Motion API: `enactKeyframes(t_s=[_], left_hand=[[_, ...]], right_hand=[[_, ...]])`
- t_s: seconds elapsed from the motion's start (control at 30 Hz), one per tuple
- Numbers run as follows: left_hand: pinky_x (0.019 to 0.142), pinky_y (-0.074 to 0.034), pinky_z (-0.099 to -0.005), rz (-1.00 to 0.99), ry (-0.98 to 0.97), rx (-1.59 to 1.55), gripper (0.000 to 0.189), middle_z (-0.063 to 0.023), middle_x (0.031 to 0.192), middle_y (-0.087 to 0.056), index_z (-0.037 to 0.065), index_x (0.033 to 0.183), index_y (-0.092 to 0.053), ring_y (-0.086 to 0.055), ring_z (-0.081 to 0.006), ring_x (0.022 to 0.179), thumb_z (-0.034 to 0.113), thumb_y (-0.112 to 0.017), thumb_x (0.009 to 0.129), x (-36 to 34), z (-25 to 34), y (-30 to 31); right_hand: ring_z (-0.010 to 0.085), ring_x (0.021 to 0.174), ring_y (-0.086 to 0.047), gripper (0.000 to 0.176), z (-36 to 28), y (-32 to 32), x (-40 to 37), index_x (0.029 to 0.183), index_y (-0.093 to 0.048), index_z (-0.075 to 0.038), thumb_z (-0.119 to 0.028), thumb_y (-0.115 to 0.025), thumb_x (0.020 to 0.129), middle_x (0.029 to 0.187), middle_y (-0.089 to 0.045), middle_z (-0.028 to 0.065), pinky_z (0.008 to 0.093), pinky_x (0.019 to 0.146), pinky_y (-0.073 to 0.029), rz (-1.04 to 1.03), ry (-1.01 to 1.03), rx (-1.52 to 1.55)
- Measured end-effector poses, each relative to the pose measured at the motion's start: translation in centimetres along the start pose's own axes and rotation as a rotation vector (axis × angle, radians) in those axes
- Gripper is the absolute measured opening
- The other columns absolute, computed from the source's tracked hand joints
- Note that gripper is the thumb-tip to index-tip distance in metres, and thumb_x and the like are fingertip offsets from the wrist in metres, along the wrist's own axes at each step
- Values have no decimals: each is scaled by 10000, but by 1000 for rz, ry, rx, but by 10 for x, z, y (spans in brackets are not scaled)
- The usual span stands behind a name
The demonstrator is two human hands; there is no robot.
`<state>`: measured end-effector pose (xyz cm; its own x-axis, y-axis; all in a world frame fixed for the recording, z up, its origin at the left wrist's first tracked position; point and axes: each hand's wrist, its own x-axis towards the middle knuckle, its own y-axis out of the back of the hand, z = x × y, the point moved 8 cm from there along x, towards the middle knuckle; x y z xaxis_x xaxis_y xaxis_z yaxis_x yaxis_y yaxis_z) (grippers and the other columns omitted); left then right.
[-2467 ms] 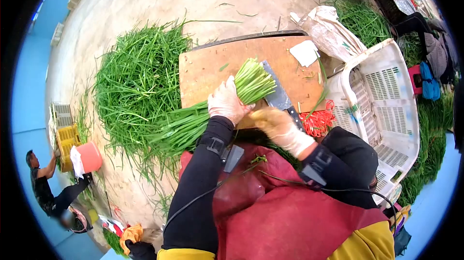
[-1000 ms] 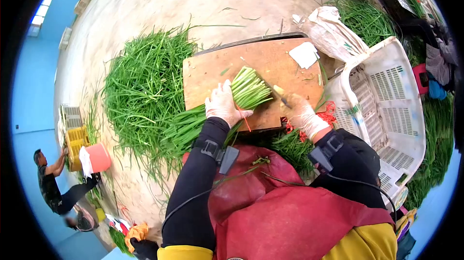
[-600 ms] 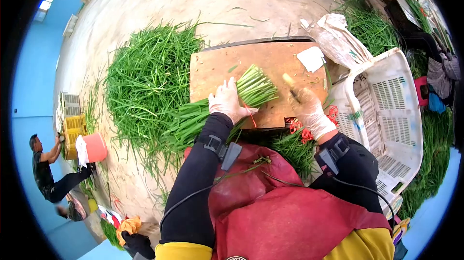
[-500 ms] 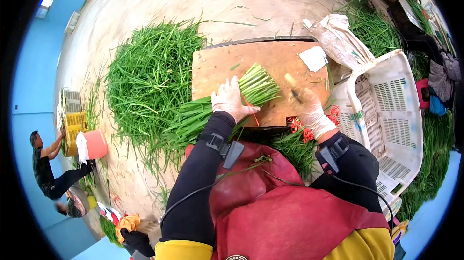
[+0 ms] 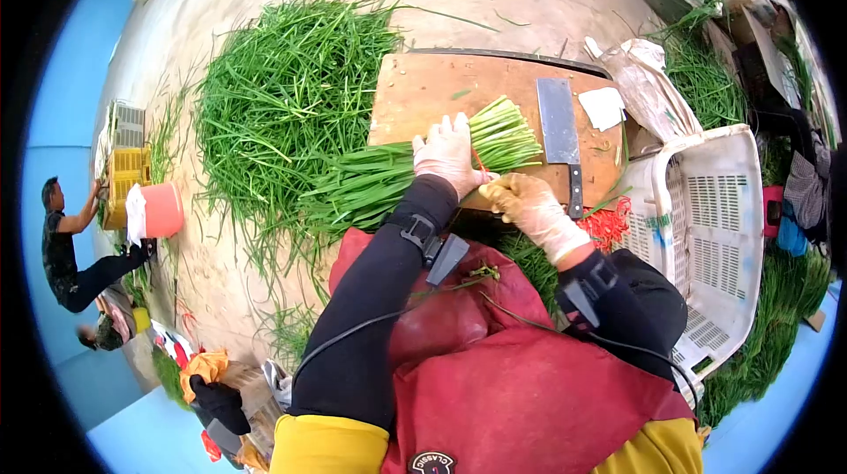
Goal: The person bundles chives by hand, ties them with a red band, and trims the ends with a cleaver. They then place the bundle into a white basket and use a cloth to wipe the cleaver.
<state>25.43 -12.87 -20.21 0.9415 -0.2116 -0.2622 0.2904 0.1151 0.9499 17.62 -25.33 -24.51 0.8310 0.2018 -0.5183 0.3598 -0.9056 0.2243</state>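
- Lying across the wooden cutting board (image 5: 423,99), the bundle of green chives (image 5: 503,134) has its cut ends pointing far right and its leaves trailing off the board's left edge.
- The left hand (image 5: 450,152), gloved, has its fingers clenched over the middle of the bundle, pressing it onto the board.
- A thin red band (image 5: 480,163) shows at the bundle just beside that hand.
- The right hand (image 5: 522,205), also gloved, sits at the near edge of the board, touching the left hand; its fingers are curled inward, and I cannot tell whether they pinch anything.
- A cleaver (image 5: 558,121) lies flat on the board to the right of the bundle, handle toward the person, apart from both hands.
- A white scrap of paper (image 5: 604,107) lies at the board's far right corner.
- Red rubber bands (image 5: 610,223) lie heaped just right of the board's near corner.
- A white slotted crate (image 5: 719,227) stands further right, its bare walls and bottom showing.
- A crumpled plastic bag (image 5: 642,77) lies beyond the crate.
- A big loose pile of chives (image 5: 282,104) covers the floor left of the board.
- Far left, a pink bucket (image 5: 161,209) stands beside a yellow crate (image 5: 122,183), where another person (image 5: 66,249) reaches.
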Motion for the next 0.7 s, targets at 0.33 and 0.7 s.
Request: enactKeyframes(t_s=[0.33,0.7], left_hand=[[1059,-324,-528,-56,-65,16,1058,-214,1405,-425,73,1433,-268,-417,-331,1307,451,-823,615,-13,-28,6],[930,-385,-511,53,-56,-29,880,-135,1154,-552,95,1221,-424,-542,-286,1126,516,-854,579,-20,-24,-5]], right_hand=[[165,676,-599,185,2,-26,13,984,-637,-20,-184,-602,905,796,-648,103,311,632,-485,-24,113,-104],[119,610,-568,91,-66,-9,29,828,-692,-23,-76,-696,754,700,-653,38,251,563,-441,23,72,354]])
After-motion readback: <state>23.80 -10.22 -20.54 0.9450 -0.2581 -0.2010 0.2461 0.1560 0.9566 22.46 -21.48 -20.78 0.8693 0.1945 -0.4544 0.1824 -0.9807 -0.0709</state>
